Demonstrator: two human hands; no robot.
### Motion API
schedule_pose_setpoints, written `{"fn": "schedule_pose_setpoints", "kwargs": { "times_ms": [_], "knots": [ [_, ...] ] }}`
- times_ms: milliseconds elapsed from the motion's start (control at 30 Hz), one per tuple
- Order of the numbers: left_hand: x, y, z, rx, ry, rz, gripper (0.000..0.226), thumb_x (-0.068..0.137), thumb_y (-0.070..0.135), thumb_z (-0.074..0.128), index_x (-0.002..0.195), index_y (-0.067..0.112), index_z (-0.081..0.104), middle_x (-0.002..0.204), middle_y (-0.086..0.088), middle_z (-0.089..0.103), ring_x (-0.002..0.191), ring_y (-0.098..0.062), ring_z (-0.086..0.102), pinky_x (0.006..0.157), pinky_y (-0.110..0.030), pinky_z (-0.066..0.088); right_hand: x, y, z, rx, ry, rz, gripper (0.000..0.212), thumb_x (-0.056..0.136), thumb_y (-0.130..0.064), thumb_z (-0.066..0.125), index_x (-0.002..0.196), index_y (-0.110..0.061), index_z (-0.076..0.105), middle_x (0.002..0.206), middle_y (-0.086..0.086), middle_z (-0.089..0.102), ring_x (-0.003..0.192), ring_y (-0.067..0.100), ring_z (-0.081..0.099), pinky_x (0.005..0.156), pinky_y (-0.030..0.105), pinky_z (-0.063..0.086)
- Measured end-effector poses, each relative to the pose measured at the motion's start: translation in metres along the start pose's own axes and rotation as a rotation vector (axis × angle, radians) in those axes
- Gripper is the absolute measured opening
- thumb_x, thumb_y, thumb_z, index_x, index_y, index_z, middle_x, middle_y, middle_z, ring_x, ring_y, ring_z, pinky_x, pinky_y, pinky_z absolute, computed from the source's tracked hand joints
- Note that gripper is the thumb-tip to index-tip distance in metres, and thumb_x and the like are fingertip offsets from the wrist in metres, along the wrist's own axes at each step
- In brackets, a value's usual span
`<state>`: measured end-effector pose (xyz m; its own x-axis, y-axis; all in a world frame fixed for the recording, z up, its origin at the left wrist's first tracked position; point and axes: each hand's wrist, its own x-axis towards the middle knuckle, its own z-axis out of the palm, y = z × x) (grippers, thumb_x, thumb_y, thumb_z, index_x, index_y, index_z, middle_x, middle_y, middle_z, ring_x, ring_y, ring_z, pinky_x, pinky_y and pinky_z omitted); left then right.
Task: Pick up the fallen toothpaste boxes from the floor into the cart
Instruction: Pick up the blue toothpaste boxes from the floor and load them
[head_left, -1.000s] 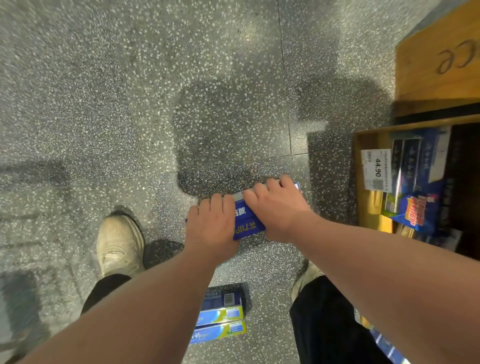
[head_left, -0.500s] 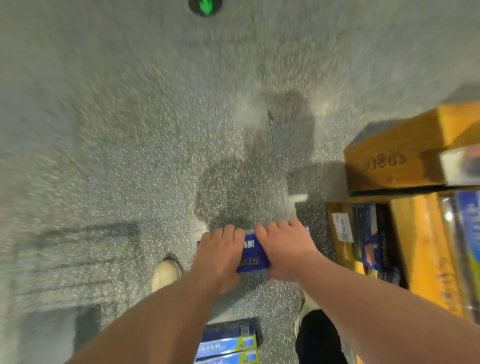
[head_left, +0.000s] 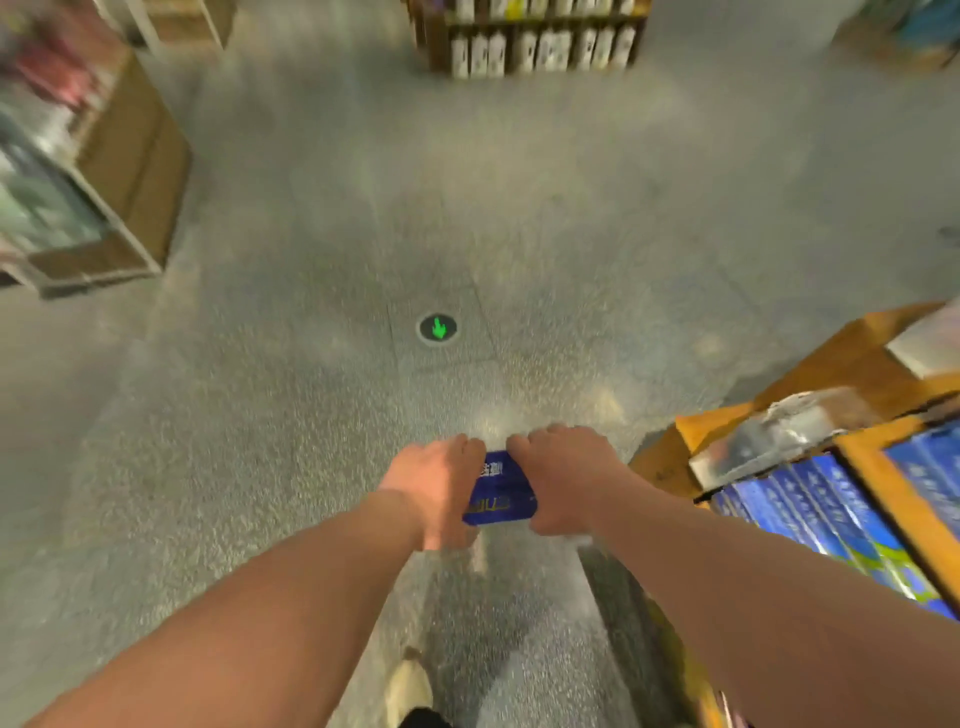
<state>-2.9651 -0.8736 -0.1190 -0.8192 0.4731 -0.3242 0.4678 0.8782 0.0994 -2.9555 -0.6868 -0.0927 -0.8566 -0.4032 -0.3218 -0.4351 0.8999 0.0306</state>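
Note:
Both hands hold a blue toothpaste box (head_left: 497, 491) with white and yellow print, lifted well above the speckled floor. My left hand (head_left: 439, 483) grips its left end and my right hand (head_left: 558, 475) grips its right end; only the middle of the box shows between them. The picture is blurred by motion. No cart is in view.
A wooden shelf (head_left: 852, 364) with rows of blue boxes (head_left: 810, 514) stands close on the right. A round green arrow marker (head_left: 438, 328) sits in the floor ahead. Another shelf unit (head_left: 104, 171) stands at the left, a bottle rack (head_left: 535, 41) at the far back. My shoe (head_left: 410, 686) shows below.
The view has swung up from the floor to the aisle. Both hands have risen with the blue box; the boxes lying by my feet have dropped out of view.

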Motion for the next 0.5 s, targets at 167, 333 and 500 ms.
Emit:
{"fn": "schedule_pose_setpoints", "kwargs": {
  "times_ms": [167, 333, 500],
  "knots": [
    [-0.07, 0.022, -0.073, 0.083, 0.138, -0.023, 0.058, 0.074, 0.053, 0.072, 0.112, 0.02, 0.043, 0.111, -0.004, 0.056, 0.102, -0.03, 0.062, 0.08, -0.04, 0.048, -0.053, -0.015, -0.078, -0.06, 0.117, -0.059, 0.049, 0.068, -0.048, 0.069, 0.103, -0.025, 0.044, 0.101, 0.002, 0.063, 0.094, 0.03, 0.065, 0.072, 0.035, 0.049],
    [-0.167, 0.067, -0.103, 0.121, 0.294, -0.153, 0.059, 0.075, 0.051, 0.071, 0.114, 0.019, 0.041, 0.114, -0.007, 0.056, 0.105, -0.032, 0.061, 0.079, -0.039, 0.046, -0.125, -0.044, -0.125, -0.182, 0.294, -0.212, 0.047, 0.071, -0.045, 0.067, 0.107, -0.023, 0.048, 0.103, 0.004, 0.065, 0.096, 0.031, 0.065, 0.069, 0.034, 0.044],
    [-0.287, 0.119, -0.106, 0.125, 0.284, -0.294, 0.054, 0.076, 0.048, 0.073, 0.1, 0.024, 0.031, 0.113, -0.006, 0.054, 0.102, -0.032, 0.06, 0.071, -0.036, 0.038, -0.212, -0.098, -0.139, -0.203, 0.305, -0.352, 0.048, 0.07, -0.046, 0.069, 0.105, -0.023, 0.045, 0.102, 0.002, 0.063, 0.096, 0.029, 0.065, 0.066, 0.032, 0.039]
  ]
}}
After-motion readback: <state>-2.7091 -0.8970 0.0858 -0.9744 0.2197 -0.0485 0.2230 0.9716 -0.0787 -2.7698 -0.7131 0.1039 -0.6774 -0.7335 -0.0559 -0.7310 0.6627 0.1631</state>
